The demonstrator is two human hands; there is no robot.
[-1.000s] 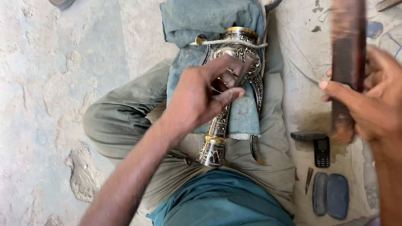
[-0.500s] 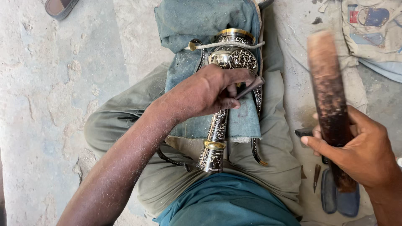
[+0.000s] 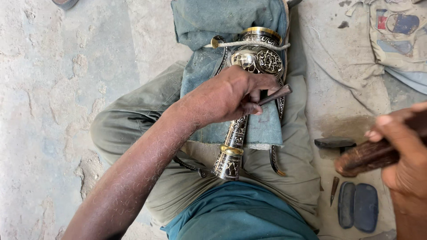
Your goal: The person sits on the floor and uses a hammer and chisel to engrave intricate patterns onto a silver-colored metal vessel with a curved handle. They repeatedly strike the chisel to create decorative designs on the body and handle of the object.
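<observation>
An engraved brass vase (image 3: 249,95) with dark patterned panels lies along my lap on a blue-grey cloth (image 3: 213,53), tied near its mouth with a white cord (image 3: 249,43). My left hand (image 3: 231,95) rests on the vase's body and grips a thin dark metal chisel (image 3: 275,94), its point against the metal. At the right edge, my right hand (image 3: 400,155) is closed around the handle of a dark wooden mallet (image 3: 369,155), held away from the vase.
I sit cross-legged on a rough concrete floor (image 3: 53,111). Beside my right leg lie two dark flat stones (image 3: 358,206), a small pointed punch (image 3: 333,190) and a dark block (image 3: 334,142). Printed cloth (image 3: 398,31) lies at the upper right.
My right hand has dropped the mallet from upright to a low, nearly level position at the right edge. My left hand has settled the chisel onto the vase.
</observation>
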